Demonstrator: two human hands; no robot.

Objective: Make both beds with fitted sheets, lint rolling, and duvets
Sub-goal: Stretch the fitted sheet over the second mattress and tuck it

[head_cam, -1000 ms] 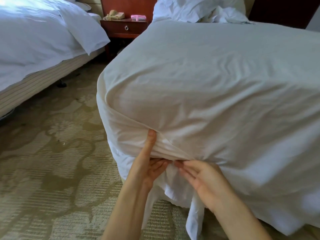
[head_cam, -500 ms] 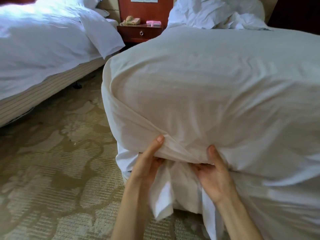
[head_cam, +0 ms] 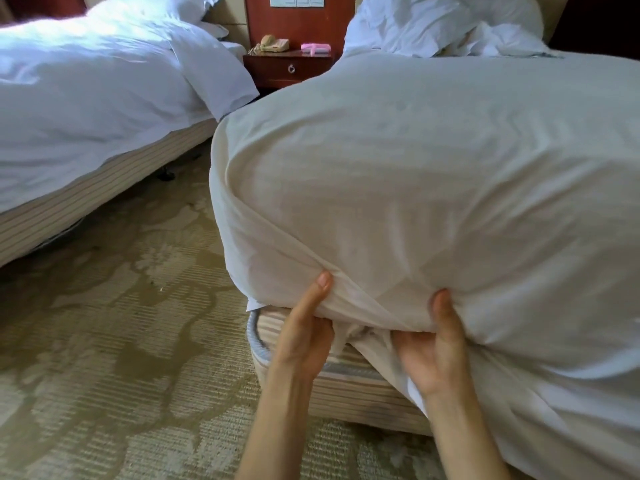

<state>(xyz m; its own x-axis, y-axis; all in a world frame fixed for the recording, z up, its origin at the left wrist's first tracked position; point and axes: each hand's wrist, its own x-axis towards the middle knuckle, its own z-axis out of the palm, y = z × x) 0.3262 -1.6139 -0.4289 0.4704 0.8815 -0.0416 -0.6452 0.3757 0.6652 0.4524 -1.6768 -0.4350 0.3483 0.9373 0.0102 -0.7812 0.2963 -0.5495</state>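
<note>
The near bed's mattress, wrapped in a cream fitted sheet (head_cam: 415,174), fills the right of the head view, its near corner raised off the striped bed base (head_cam: 346,386). My left hand (head_cam: 304,337) grips the sheet at that corner, thumb up on the side and fingers tucked beneath. My right hand (head_cam: 433,355) grips the mattress edge just to the right, thumb on the side, fingers under it. A crumpled white duvet (head_cam: 443,26) is heaped at the head of this bed. The far bed (head_cam: 86,98) at the left wears a white duvet and pillow.
A red wooden nightstand (head_cam: 287,69) stands between the beds, carrying a telephone (head_cam: 273,43) and a pink lint roller (head_cam: 315,47). Patterned beige carpet (head_cam: 121,323) covers the aisle between the beds and the floor on my left.
Both hands have raised the mattress corner and drawn the loose hanging sheet under it, baring the striped bed base. My right hand shifted from pinching the fabric to gripping the mattress edge.
</note>
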